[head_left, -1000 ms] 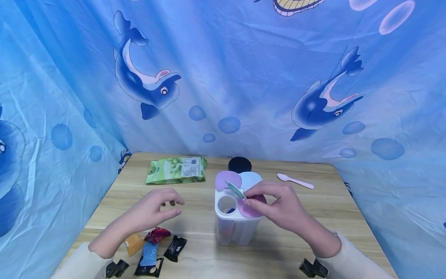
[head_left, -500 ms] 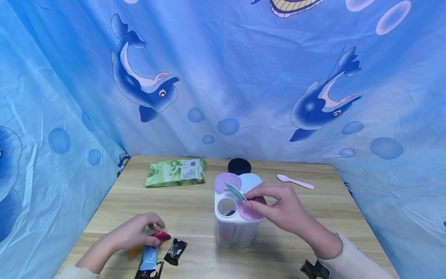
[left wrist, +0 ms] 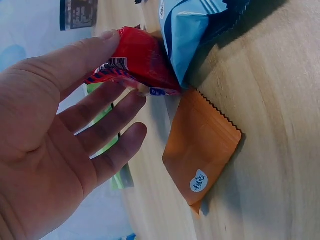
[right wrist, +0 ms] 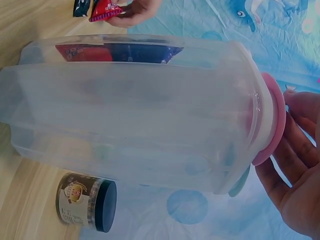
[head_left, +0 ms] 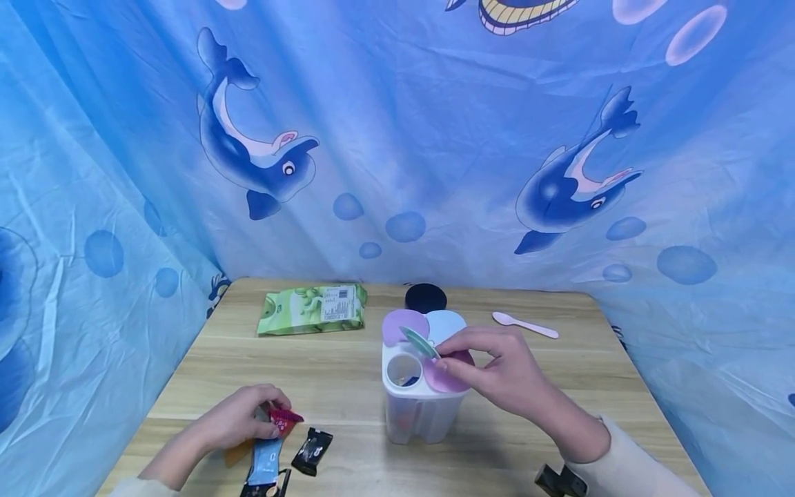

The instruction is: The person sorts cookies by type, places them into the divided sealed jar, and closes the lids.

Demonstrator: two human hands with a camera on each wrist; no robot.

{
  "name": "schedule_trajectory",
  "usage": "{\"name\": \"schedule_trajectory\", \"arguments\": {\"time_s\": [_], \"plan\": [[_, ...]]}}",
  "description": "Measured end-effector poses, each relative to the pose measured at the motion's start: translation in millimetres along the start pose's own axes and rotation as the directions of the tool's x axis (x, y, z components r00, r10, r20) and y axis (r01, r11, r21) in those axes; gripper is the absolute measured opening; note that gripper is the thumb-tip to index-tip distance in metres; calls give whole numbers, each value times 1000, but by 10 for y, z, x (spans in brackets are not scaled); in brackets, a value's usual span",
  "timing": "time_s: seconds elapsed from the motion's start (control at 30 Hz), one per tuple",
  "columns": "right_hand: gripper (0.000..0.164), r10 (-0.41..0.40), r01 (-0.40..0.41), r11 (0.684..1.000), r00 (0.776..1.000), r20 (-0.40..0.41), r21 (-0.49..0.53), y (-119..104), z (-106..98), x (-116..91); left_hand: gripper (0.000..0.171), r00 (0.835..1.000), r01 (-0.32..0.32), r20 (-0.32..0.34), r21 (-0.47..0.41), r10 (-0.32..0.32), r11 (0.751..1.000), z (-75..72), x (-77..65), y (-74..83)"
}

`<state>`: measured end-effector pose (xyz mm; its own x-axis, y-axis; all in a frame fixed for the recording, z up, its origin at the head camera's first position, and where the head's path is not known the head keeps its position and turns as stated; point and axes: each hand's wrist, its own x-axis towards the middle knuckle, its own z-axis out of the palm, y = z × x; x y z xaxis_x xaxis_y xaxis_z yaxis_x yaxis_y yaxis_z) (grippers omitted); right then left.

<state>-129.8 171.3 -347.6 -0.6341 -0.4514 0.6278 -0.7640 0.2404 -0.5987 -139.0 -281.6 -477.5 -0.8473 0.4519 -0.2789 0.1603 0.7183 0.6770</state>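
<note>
My left hand [head_left: 239, 417] pinches a small red snack packet [left wrist: 145, 60] at the table's front left, thumb on its near side. Against it lie an orange packet [left wrist: 202, 150] and a light blue packet [head_left: 266, 461]; a black packet [head_left: 312, 451] is just to the right. My right hand [head_left: 506, 362] holds up a green lid [head_left: 417, 342] between thumb and fingers, over a clear container [head_left: 413, 417] with several lidded sections. Its front left opening [head_left: 404, 371] is uncovered. Through the wall, a red and blue packet [right wrist: 142, 54] shows inside.
Behind the container stands a jar with a black lid [head_left: 426, 298]. A pink spoon [head_left: 525, 325] lies at the back right, a green bag [head_left: 313, 309] at the back left. Another dark packet [head_left: 266, 489] is cut off at the bottom edge. Blue curtains surround the table.
My left hand has come down and left from the air beside the container to the packets and taken hold of the red one. The right hand keeps the green lid raised, almost still.
</note>
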Motion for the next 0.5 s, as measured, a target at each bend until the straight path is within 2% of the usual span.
{"name": "schedule_trajectory", "arguments": {"time_s": [0.3, 0.5], "plan": [[22, 7, -7, 999, 1000, -5, -41, -35, -16, -1, 33, 1000, 7, -24, 17, -6, 1000, 17, -5, -11], [21, 10, -10, 999, 1000, -2, -42, -36, -15, 1, 34, 999, -28, -38, 34, 30, 999, 11, -4, -53]]}}
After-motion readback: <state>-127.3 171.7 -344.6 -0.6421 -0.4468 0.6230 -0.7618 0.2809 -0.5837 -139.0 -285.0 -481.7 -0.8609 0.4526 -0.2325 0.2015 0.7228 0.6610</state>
